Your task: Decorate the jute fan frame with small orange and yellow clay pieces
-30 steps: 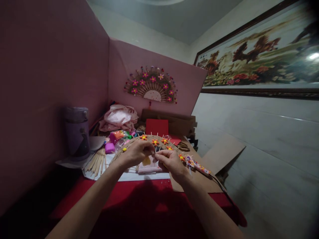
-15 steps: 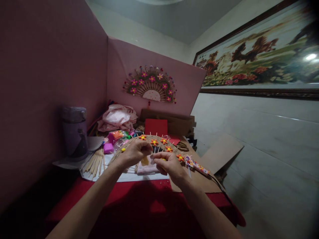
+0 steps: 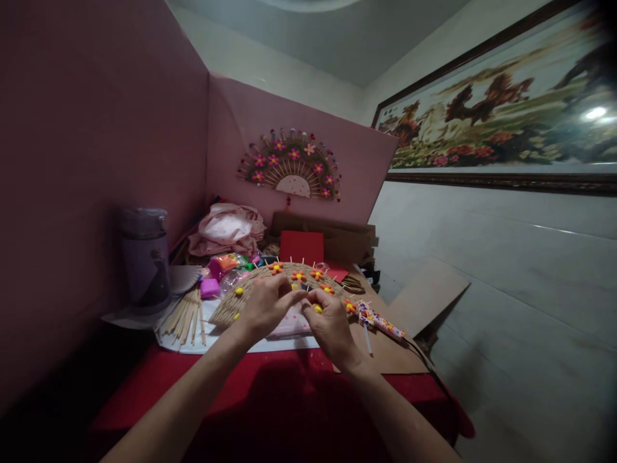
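Right behind the pinched fingertips (image 3: pixel 299 295), the flowery rope fan (image 3: pixel 248 287) is sitting, while the left hand (image 3: pixel 267 303) and the right hand (image 3: pixel 331 325), apart a moment ago, are meeting and working together, whatever they are pinching being too hidden to tell.

Dim indoor lighting, head view. Above you, a pale curved glow (image 3: pixel 308 6) crosses the top edge at the ceiling (image 3: pixel 299 38); a sharp spot of glare marks the framed picture (image 3: pixel 482 122) on your right. A broad, soft-edged shadow (image 3: pixel 279 389) darkens the red cloth (image 3: pixel 139 379) before you, while the pink panel (image 3: pixel 96 128) on your left sinks toward black at its base. The wide lens stretches your forearms (image 3: pixel 186 391); the upper right corner is blackened. Detail between your fingertips (image 3: pixel 295 297) is indistinct.
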Motion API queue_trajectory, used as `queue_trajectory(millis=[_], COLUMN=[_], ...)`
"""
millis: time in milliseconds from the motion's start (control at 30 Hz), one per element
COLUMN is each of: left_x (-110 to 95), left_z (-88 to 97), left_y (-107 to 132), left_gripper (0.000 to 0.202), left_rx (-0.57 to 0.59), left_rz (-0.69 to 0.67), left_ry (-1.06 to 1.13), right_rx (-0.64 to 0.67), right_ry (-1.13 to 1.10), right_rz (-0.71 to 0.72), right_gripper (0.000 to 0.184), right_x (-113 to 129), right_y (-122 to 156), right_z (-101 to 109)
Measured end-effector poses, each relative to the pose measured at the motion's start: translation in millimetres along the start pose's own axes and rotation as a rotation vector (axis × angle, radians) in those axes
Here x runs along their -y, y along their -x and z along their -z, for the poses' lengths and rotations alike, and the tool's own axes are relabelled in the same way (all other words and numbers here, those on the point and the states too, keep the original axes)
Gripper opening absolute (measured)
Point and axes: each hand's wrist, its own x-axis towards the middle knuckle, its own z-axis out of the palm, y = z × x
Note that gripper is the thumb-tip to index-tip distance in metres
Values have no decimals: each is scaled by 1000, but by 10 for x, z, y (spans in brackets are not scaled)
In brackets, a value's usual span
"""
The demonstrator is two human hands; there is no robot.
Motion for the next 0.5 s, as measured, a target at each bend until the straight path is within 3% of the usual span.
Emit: queue_trajectory(millis=[133,267,367,500], left_x=[-50,-39,-8,28], left_z=[-55,-57,-52,-81], left_y=[64,76,82,119], left_gripper=[33,29,29,26], left_rx=[299,369,379,245], left_rz=[210,206,197,0], left_ry=[331,575,473,1], right_rx=[-2,2,26,-18], right_ry=[58,77,93,206], right_rz=[128,153,159,180], right_gripper=[15,16,15,12], right_x=[25,18,5,-35], right_y=[34,44,52,73], right_z=[-1,5,3,-60])
